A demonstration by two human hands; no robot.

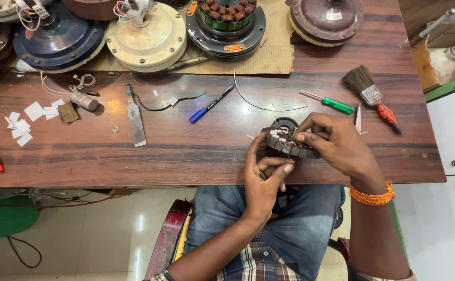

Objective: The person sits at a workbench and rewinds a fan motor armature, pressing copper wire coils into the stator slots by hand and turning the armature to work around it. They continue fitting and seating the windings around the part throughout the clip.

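A person's lap in blue jeans and a checked shirt fills the bottom of the view, with both forearms rising from it to a dark wooden table (196, 151). The left hand (263, 179) sits at the table's near edge, fingers curled together and thumb up, propping the near side of a round stator (288, 140) from below. The right hand (337, 143), an orange band at its wrist, lies over the stator's right side with fingertips pinched close together on its top rim, among small white slips tucked in the slots. Whether those fingertips hold a slip or wire cannot be told. The stator rests at the near edge of the table, between the two hands, slightly tilted toward the person. The work in hand looks like fitting or dressing the slots of the stator; the next move probably calls for a fine pinch and a small turn of the ring. Beyond lie a blue pen (212, 103), a green screwdriver (329, 102), a brush (370, 94) and a flat blade (135, 118). White paper scraps (27, 119) lie far left. Fan motor housings (147, 34) line the far edge.
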